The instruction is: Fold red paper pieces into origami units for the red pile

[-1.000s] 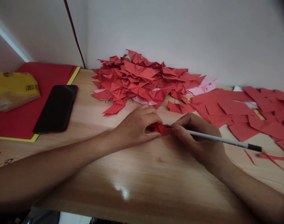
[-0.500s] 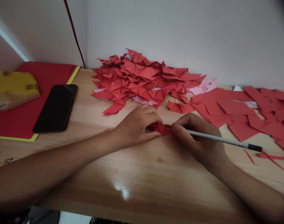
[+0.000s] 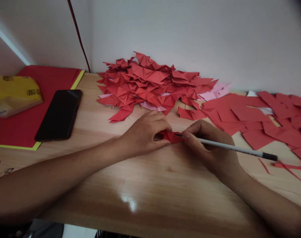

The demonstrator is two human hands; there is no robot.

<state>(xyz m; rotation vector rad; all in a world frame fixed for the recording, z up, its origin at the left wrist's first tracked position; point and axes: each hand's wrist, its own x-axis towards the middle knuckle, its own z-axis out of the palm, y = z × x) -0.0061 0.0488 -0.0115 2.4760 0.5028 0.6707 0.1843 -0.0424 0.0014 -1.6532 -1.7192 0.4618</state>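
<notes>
Bench (image 3: pixel 150 185): pale glossy wood, filling the lower and middle frame; it carries everything listed here.

Red sheet with yellow edge (image 3: pixel 21 129): flat at the left of the frame. On it lie a yellow packet (image 3: pixel 14 94) at the far left and a dark phone (image 3: pixel 60 114) along its right border, screen up.

Folded-paper heap (image 3: pixel 150 84): upper centre, against the wall. Many red folded pieces, a few pink ones showing at its edges.

Cut red squares (image 3: pixel 264 119): spread flat across the right of the frame, overlapping, with thin red trimmings below them near the right edge.

Your left hand (image 3: pixel 147 134): centre frame, knuckles up, fingers curled down and pinching the left end of the small piece against the bench.

Your right hand (image 3: pixel 210 147): just right of centre, clenched around the pen, thumb and forefinger close to its tip.

Pen (image 3: pixel 229 148): slim pale barrel with a dark cap end. Long axis runs from lower right to centre, tip pointing left and resting on the small piece.

Small red folded piece (image 3: pixel 172 136): centre frame, lying on the bench between your two hands and touching both. It sits directly left of your right grip, at the pen's tip, and directly right of your left grip. Both hands are equally close; the left one covers part of it.
</notes>
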